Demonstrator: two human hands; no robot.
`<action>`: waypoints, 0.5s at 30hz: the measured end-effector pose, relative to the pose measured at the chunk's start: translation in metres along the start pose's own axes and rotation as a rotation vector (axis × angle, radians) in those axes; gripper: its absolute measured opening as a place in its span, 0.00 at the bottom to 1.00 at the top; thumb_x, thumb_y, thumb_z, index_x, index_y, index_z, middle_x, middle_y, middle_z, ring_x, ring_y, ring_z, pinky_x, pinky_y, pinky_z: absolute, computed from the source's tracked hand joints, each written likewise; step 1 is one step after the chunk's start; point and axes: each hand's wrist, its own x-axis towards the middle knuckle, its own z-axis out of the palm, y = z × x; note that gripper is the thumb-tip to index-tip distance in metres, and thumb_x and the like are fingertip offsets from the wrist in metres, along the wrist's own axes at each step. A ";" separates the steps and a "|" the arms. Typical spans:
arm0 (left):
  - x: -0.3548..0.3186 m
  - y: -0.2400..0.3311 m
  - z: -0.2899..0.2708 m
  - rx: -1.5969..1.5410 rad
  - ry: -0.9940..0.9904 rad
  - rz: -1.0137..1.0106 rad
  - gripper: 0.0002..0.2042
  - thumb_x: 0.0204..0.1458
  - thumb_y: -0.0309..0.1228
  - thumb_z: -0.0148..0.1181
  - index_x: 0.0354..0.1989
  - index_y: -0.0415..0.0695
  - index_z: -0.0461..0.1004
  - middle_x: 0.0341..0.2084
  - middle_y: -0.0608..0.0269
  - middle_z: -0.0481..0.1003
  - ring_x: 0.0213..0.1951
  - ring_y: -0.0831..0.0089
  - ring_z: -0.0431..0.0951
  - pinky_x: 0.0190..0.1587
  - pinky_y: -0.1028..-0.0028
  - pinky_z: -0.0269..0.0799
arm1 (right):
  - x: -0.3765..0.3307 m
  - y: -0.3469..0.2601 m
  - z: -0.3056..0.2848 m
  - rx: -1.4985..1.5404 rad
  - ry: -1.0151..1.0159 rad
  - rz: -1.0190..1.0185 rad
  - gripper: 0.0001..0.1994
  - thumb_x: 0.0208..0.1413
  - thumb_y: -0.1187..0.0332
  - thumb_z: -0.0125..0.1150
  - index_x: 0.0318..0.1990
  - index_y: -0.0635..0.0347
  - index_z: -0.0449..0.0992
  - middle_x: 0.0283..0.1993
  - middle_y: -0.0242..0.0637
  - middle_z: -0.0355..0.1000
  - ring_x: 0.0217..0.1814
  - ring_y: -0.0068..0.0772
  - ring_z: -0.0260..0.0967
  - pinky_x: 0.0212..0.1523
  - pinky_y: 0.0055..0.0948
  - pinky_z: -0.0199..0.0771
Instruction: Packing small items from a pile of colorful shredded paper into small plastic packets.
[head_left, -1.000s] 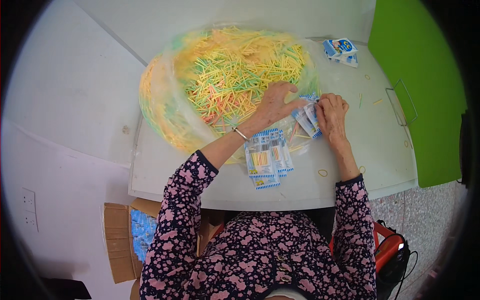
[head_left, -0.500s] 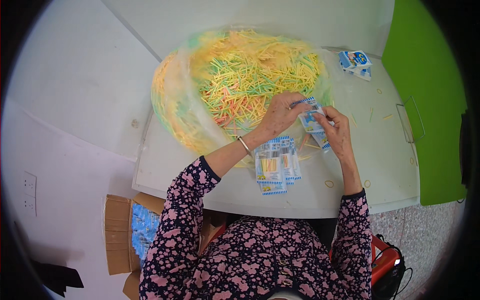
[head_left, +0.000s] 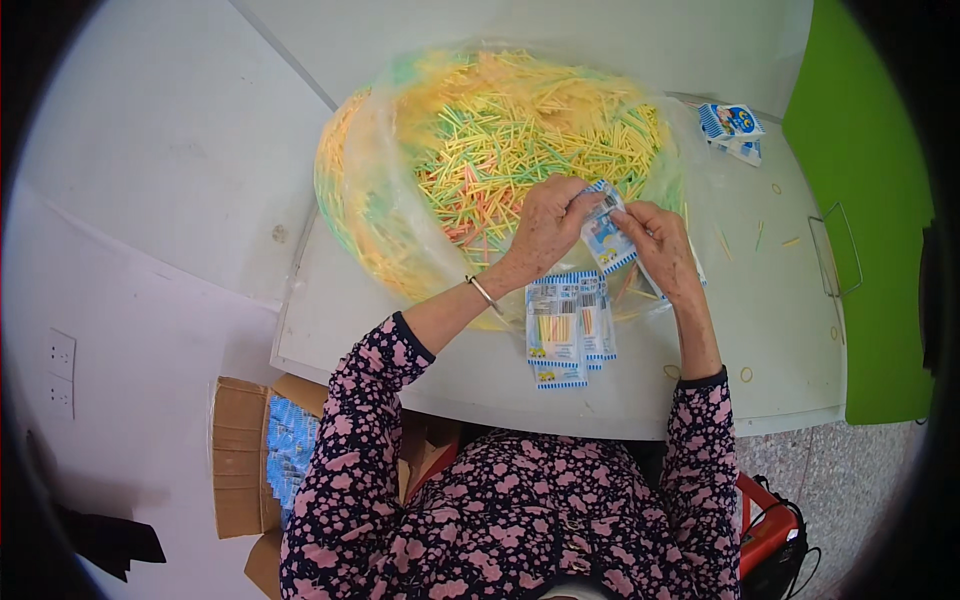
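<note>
My left hand (head_left: 550, 222) pinches the upper edge of a small blue-and-white printed packet (head_left: 607, 243), just in front of a big clear plastic bag. My right hand (head_left: 660, 247) is closed at the packet's right side, its thumb and fingers pressed together at the edge. Part of another packet shows beneath the right hand. Thin yellow, green and pink sticks (head_left: 530, 155) fill the plastic bag (head_left: 400, 215). Closer to me lies an overlapping pile of packets (head_left: 553, 338), with coloured sticks visible through their windows.
Two printed packs (head_left: 733, 124) lie at the table's far right, near a green panel (head_left: 860, 200) with a wire handle. Rubber bands (head_left: 746, 374) and loose sticks are scattered on the right of the table (head_left: 770, 320). An open cardboard box (head_left: 243, 460) with blue packets stands at lower left.
Both hands and the held packet have moved left relative to the table. The right fingers now reach further over the packet. The whole view has shifted slightly.
</note>
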 end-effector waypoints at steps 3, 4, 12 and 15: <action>0.004 -0.011 -0.008 0.051 -0.089 0.025 0.05 0.50 0.26 0.55 0.31 0.37 0.74 0.24 0.58 0.72 0.27 0.71 0.71 0.31 0.74 0.65 | 0.004 0.004 0.000 -0.024 -0.046 0.040 0.09 0.55 0.69 0.55 0.30 0.67 0.73 0.22 0.23 0.63 0.25 0.12 0.55 0.26 0.17 0.56; 0.009 -0.017 -0.013 0.052 -0.090 0.024 0.05 0.50 0.26 0.55 0.31 0.37 0.74 0.24 0.58 0.72 0.27 0.71 0.71 0.31 0.74 0.65 | 0.005 0.007 -0.001 -0.022 -0.046 0.041 0.09 0.55 0.69 0.55 0.30 0.67 0.73 0.22 0.23 0.63 0.25 0.12 0.55 0.26 0.17 0.56; 0.023 -0.070 -0.057 0.778 -0.325 0.218 0.24 0.43 0.45 0.60 0.44 0.40 0.70 0.48 0.55 0.66 0.52 0.57 0.61 0.52 0.56 0.54 | 0.002 0.016 -0.035 0.177 0.139 0.130 0.10 0.58 0.66 0.52 0.31 0.64 0.73 0.21 0.20 0.64 0.23 0.08 0.55 0.23 0.14 0.54; 0.022 -0.078 -0.046 0.948 -0.372 0.298 0.28 0.40 0.47 0.60 0.45 0.37 0.69 0.53 0.50 0.60 0.53 0.53 0.58 0.51 0.52 0.52 | 0.000 0.015 -0.036 0.184 0.173 0.152 0.10 0.58 0.65 0.52 0.31 0.63 0.73 0.21 0.20 0.64 0.22 0.08 0.54 0.22 0.14 0.54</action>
